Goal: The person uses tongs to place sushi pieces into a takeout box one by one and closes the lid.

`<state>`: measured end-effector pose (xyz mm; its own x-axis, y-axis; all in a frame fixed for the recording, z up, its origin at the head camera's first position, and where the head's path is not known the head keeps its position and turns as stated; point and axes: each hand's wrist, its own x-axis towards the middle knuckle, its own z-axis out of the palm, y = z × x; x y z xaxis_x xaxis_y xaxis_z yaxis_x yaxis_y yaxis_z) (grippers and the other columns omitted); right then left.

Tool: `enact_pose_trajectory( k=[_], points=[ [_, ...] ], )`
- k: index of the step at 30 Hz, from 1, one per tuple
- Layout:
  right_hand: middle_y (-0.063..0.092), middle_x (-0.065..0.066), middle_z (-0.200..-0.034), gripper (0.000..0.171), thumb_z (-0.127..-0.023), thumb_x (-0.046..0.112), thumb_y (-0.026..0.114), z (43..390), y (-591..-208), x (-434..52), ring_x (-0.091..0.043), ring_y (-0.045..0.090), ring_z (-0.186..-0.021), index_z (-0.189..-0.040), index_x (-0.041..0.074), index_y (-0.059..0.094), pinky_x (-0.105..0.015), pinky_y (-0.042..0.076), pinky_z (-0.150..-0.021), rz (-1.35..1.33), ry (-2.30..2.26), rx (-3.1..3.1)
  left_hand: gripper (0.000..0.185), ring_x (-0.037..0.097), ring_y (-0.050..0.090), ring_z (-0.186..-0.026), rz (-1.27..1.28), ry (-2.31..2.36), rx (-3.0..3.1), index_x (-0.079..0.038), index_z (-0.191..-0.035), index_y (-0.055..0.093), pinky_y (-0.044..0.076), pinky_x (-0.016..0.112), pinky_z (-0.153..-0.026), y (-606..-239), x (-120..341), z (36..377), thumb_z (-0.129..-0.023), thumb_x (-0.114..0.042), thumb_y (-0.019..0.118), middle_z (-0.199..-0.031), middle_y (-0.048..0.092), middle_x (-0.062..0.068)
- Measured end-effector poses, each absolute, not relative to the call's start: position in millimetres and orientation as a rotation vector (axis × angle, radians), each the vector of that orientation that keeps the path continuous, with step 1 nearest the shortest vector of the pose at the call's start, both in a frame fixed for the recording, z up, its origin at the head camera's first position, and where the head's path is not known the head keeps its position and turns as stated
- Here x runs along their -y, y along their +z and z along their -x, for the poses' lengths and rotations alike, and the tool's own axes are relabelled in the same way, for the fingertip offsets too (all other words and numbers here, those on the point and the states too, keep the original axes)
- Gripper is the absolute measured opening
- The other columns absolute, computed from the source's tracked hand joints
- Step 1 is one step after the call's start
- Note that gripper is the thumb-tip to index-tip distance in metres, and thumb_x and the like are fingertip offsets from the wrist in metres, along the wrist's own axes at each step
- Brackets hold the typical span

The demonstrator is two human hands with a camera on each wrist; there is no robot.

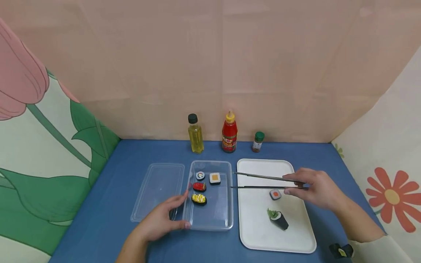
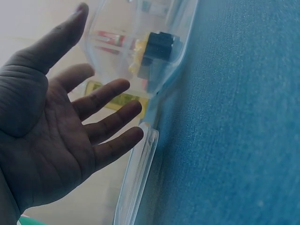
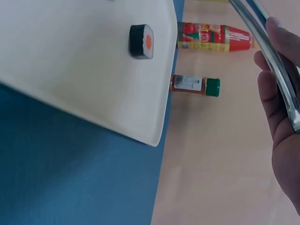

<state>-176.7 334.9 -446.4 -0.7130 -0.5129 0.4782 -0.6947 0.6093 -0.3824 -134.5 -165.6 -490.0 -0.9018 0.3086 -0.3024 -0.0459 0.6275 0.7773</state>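
Note:
My left hand (image 1: 169, 216) lies open against the near left corner of a clear plastic container (image 1: 227, 171); in the left wrist view its fingers (image 2: 101, 124) are spread beside the container wall (image 2: 180, 44). Inside the container are a small roll (image 1: 200, 175), a yellow-topped square piece (image 1: 215, 178), a red-topped piece (image 1: 199, 187) and a corn-topped piece (image 1: 198, 199). My right hand (image 1: 296, 185) grips metal tongs (image 1: 260, 182), whose tips are apart and empty near the container's right rim. An orange-centred roll (image 1: 275, 194) (image 3: 141, 41) and a leafy roll (image 1: 279, 219) lie on the white tray (image 1: 256, 233).
The clear lid (image 1: 159, 190) lies flat left of the container. An oil bottle (image 1: 195, 134), a ketchup bottle (image 1: 229, 133) and a small spice jar (image 1: 258, 141) stand along the back wall. Blue cloth (image 1: 108, 219) covers the table, with patterned walls on both sides.

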Motion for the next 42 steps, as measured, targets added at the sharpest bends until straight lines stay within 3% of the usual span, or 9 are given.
enact_pose_trajectory(
  k=[16,42],
  points=[
    [0.051,0.024,-0.08,0.051,-0.063,0.014,0.099,150.4,-460.4,-359.1,0.004,0.048,-0.068,-0.109,0.029,0.08,-0.01,0.035,-0.057,-0.862,0.701,2.515,0.098,0.05,0.035,-0.146,-0.185,1.184,-2.407,-0.028,-0.159,0.043,0.029,0.073,-0.111,-490.6,166.2,132.1,-0.076,-0.043,0.093,-0.16,0.042,0.019],
    [0.051,0.025,-0.076,0.057,-0.059,0.018,0.102,117.1,-486.2,-409.1,0.003,0.047,-0.066,-0.112,0.021,0.081,-0.01,0.034,-0.057,-0.622,0.621,2.621,0.1,0.048,0.036,-0.146,-0.136,1.162,-2.413,-0.031,-0.159,0.044,0.029,0.072,-0.112,-487.7,162.8,133.4,-0.073,-0.042,0.095,-0.16,0.043,0.017]
  ],
)
